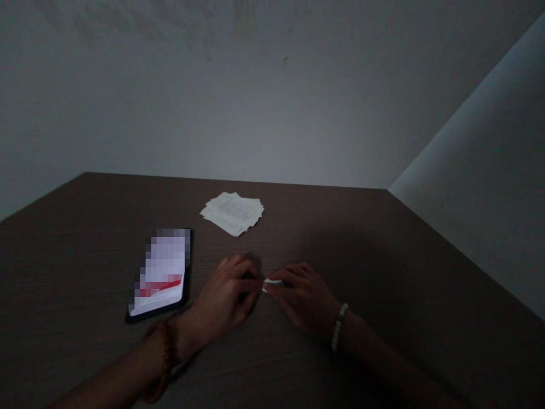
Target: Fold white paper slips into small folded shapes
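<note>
A small piece of white paper (272, 282), seemingly folded, shows between my two hands just above the table. My right hand (304, 298) pinches it between thumb and fingers, which cover most of it. From the other side, my left hand (225, 295) is closed with thumb and index finger meeting at the paper's left edge. Beyond my hands lies a loose stack of printed paper sheets (233, 213), fanned unevenly. To the left of my left hand, a phone (164, 270) rests face up with its screen lit and partly pixelated.
The dark brown wooden table (332, 213) meets a pale, stained wall (272, 113) at its far edge. Another wall (489, 170) slopes along the right side. Light is dim, and a shadow falls over the table's right part.
</note>
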The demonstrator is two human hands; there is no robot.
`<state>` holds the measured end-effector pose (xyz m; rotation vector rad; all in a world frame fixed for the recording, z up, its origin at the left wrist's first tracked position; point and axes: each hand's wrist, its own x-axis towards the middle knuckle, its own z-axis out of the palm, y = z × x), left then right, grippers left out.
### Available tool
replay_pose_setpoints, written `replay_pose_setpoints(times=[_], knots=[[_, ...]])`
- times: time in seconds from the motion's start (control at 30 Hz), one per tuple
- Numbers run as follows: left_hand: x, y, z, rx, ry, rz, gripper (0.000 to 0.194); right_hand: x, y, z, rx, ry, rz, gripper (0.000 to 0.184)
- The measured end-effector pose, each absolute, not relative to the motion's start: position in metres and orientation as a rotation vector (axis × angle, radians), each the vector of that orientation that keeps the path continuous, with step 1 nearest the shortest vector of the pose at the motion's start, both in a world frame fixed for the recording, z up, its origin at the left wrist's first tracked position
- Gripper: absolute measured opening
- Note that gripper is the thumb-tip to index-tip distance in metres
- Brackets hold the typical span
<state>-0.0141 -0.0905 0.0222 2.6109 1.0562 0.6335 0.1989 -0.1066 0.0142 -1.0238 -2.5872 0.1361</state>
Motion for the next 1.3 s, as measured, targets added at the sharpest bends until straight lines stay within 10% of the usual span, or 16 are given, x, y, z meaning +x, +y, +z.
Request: replay_pose_setpoints(times=[1.3], knots=[[-0.016,-0.099,0.017,2.782,1.074,0.543,0.024,0.196,-0.107,0.014,-1.05,-2.592,0.182,0.035]])
